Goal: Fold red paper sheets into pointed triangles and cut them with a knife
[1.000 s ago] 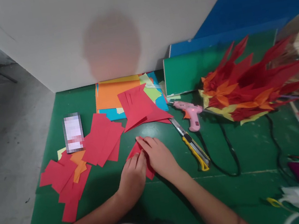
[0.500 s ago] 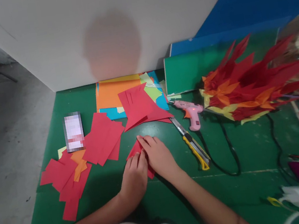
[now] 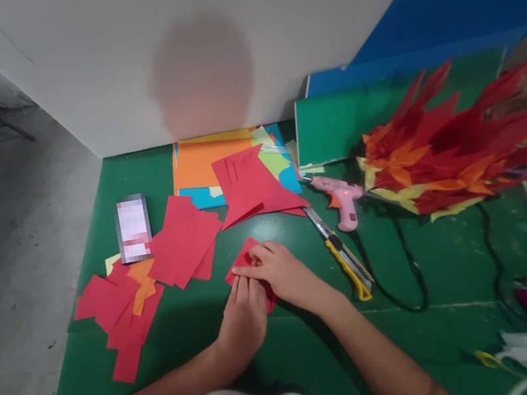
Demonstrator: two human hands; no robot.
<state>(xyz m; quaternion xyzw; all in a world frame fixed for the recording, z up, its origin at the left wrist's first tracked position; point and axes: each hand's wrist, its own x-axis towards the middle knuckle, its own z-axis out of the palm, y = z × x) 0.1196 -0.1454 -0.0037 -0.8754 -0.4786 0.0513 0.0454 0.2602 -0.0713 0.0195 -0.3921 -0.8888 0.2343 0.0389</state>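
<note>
A small piece of red paper (image 3: 242,257), with folded edges, lies on the green tabletop in front of me. My left hand (image 3: 243,315) is closed at its near side, fingertips pressed together on the paper. From the right, my right hand (image 3: 291,275) reaches over it, index finger stretched across the paper to the left fingertips and the other fingers curled against it. Both hands cover much of the sheet. Right of my hands lies a yellow-handled utility knife (image 3: 344,258), and a pink glue gun (image 3: 343,197) rests beyond it.
Cut red sheets (image 3: 182,241) and small orange pieces (image 3: 142,288) lie to the left, near a phone (image 3: 133,229). Coloured paper (image 3: 212,162) is stacked at the wall. A red and orange paper flower-like piece (image 3: 448,153) stands right, above black cables (image 3: 421,279).
My right hand's index finger has moved from the paper's top corner down and left across its surface, uncovering more of the paper. The left hand stays on the near side. The view has shifted slightly.
</note>
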